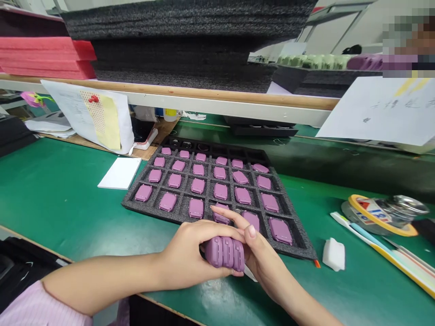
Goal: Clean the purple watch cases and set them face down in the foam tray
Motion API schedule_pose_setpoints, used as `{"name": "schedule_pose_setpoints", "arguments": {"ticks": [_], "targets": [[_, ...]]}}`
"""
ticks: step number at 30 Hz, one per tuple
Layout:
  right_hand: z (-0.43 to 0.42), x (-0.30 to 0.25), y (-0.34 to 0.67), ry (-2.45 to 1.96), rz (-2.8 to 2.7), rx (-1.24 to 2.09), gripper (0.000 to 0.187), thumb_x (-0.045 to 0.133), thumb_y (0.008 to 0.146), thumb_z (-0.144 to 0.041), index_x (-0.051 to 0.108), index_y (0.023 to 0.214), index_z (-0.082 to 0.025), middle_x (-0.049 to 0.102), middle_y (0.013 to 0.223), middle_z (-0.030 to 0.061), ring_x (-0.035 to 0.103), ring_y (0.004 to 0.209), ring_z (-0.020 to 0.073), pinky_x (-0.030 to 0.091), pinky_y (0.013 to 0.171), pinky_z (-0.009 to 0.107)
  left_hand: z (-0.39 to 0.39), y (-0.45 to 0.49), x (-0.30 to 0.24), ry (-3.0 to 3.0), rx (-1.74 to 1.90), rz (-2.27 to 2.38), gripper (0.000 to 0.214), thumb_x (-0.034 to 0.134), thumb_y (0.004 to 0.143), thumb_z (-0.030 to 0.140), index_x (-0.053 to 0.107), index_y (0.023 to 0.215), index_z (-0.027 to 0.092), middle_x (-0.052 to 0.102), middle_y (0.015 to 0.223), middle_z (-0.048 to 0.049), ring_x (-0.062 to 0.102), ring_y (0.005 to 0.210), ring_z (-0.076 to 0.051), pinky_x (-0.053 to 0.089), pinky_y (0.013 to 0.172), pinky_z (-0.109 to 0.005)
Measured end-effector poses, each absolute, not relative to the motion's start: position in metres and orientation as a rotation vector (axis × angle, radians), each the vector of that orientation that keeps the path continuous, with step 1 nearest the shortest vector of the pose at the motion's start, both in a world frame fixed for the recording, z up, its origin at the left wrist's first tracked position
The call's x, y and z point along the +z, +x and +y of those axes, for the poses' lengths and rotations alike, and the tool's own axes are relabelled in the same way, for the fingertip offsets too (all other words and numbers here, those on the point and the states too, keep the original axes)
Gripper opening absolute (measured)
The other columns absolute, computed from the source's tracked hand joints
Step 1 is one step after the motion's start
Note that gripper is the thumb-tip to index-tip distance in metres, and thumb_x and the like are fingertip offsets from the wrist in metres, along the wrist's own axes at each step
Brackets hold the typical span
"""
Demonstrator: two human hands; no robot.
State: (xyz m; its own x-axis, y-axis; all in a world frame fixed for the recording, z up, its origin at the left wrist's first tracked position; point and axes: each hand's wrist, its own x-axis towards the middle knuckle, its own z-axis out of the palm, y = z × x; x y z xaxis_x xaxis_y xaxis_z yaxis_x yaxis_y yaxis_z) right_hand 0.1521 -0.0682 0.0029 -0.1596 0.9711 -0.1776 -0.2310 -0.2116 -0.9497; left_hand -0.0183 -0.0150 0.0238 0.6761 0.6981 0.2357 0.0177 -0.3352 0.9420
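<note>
My left hand [190, 253] is closed round a short row of three purple watch cases [227, 253], pressed side by side above the front edge of the table. Against the right end of that row lies my right hand [263, 253], its thumb raised and forefinger stretched over the top. A piece of white cloth [250, 273] pokes out below the right hand's fingers, mostly hidden. Just beyond both hands is a black foam tray [163, 213] with many compartments, most holding a purple case. The two hands cover part of its near row.
White crumpled cloth [334, 254] sits right of the tray, near a toothbrush [367, 242] and a glass jar with yellow tape [380, 215]. White paper [119, 173] lies left. A shelf [204, 97] bearing black foam stacks [176, 59] crosses above the green table [68, 199].
</note>
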Motion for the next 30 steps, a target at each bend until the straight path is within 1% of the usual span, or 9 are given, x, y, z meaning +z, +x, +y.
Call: {"name": "schedule_pose_setpoints", "arguments": {"ticks": [2, 4, 7, 9, 12, 15, 20, 25, 30], "targets": [[-0.067, 0.003, 0.151, -1.091, -1.051, 1.513, 0.067, 0.050, 0.091, -0.070, 0.051, 0.141, -0.027, 0.067, 0.130, 0.0126, 0.070, 0.111, 0.0278, 0.059, 0.093, 0.044, -0.015, -0.018, 0.022, 1.785, 0.769, 0.581, 0.044, 0.087, 0.070, 0.028, 0.075, 0.112, 0.020, 0.079, 0.108, -0.0039, 0.073, 0.098, -0.021, 0.054, 0.090, -0.028], [-0.066, 0.003, 0.150, -1.094, -1.128, 1.436, 0.072, 0.062, 0.083, -0.071, 0.053, 0.138, -0.026, 0.068, 0.128, 0.0128, 0.069, 0.112, 0.0282, 0.057, 0.096, 0.044, -0.015, -0.018, 0.020, 1.761, 0.763, 0.567, 0.043, 0.085, 0.072, 0.027, 0.074, 0.113, 0.021, 0.078, 0.110, -0.0038, 0.073, 0.101, -0.021, 0.055, 0.093, -0.028], [-0.064, 0.001, 0.147, -1.145, -1.186, 1.351, 0.095, 0.084, 0.063, -0.067, 0.048, 0.141, -0.026, 0.069, 0.123, 0.0132, 0.073, 0.100, 0.0276, 0.062, 0.086, 0.041, -0.012, -0.016, 0.017, 1.740, 0.792, 0.478, 0.038, 0.079, 0.080, 0.026, 0.074, 0.117, 0.022, 0.076, 0.119, -0.0047, 0.070, 0.112, -0.022, 0.053, 0.101, -0.030], [-0.065, 0.001, 0.145, -1.172, -1.137, 1.347, 0.110, 0.091, 0.054, -0.061, 0.041, 0.146, -0.027, 0.069, 0.121, 0.0130, 0.075, 0.091, 0.0260, 0.063, 0.079, 0.039, -0.010, -0.016, 0.015, 1.740, 0.832, 0.440, 0.042, 0.080, 0.080, 0.031, 0.073, 0.120, 0.021, 0.073, 0.127, -0.0071, 0.066, 0.120, -0.024, 0.050, 0.106, -0.033], [-0.067, 0.007, 0.141, -1.189, -1.038, 1.357, 0.118, 0.094, 0.051, -0.057, 0.036, 0.149, -0.026, 0.074, 0.111, 0.0107, 0.076, 0.089, 0.0263, 0.063, 0.080, 0.039, -0.007, -0.015, 0.014, 1.740, 0.844, 0.439, 0.049, 0.084, 0.076, 0.036, 0.073, 0.121, 0.021, 0.068, 0.134, -0.0103, 0.062, 0.127, -0.027, 0.046, 0.112, -0.037], [-0.070, 0.017, 0.137, -1.244, -0.974, 1.344, 0.118, 0.096, 0.051, -0.052, 0.035, 0.149, -0.025, 0.077, 0.099, 0.0070, 0.077, 0.088, 0.0257, 0.063, 0.081, 0.038, -0.006, -0.015, 0.014, 1.704, 0.823, 0.407, 0.048, 0.083, 0.077, 0.036, 0.073, 0.121, 0.021, 0.070, 0.130, -0.0116, 0.062, 0.127, -0.027, 0.046, 0.112, -0.039], [-0.070, 0.024, 0.133, -1.274, -0.947, 1.317, 0.117, 0.098, 0.050, -0.043, 0.037, 0.148, -0.024, 0.079, 0.099, 0.0075, 0.078, 0.086, 0.0266, 0.063, 0.080, 0.038, -0.006, -0.013, 0.014, 1.649, 0.813, 0.411, 0.048, 0.084, 0.075, 0.030, 0.073, 0.120, 0.019, 0.071, 0.128, -0.0123, 0.062, 0.125, -0.028, 0.047, 0.111, -0.039], [-0.069, 0.024, 0.131, -1.289, -0.905, 1.303, 0.122, 0.100, 0.042, -0.045, 0.039, 0.146, -0.025, 0.079, 0.105, 0.0082, 0.078, 0.085, 0.0242, 0.063, 0.075, 0.033, -0.006, -0.013, 0.012, 1.604, 0.785, 0.436, 0.048, 0.085, 0.074, 0.034, 0.075, 0.118, 0.019, 0.073, 0.125, -0.0123, 0.064, 0.122, -0.028, 0.047, 0.111, -0.039], [-0.068, 0.024, 0.131, -1.347, -0.891, 1.265, 0.131, 0.099, 0.034, -0.052, 0.041, 0.148, -0.023, 0.079, 0.092, 0.0058, 0.077, 0.073, 0.0237, 0.062, 0.067, 0.031, -0.006, -0.013, 0.010, 1.558, 0.760, 0.443, 0.052, 0.088, 0.070, 0.036, 0.075, 0.118, 0.022, 0.070, 0.129, -0.0120, 0.063, 0.125, -0.030, 0.047, 0.111, -0.040]]}}
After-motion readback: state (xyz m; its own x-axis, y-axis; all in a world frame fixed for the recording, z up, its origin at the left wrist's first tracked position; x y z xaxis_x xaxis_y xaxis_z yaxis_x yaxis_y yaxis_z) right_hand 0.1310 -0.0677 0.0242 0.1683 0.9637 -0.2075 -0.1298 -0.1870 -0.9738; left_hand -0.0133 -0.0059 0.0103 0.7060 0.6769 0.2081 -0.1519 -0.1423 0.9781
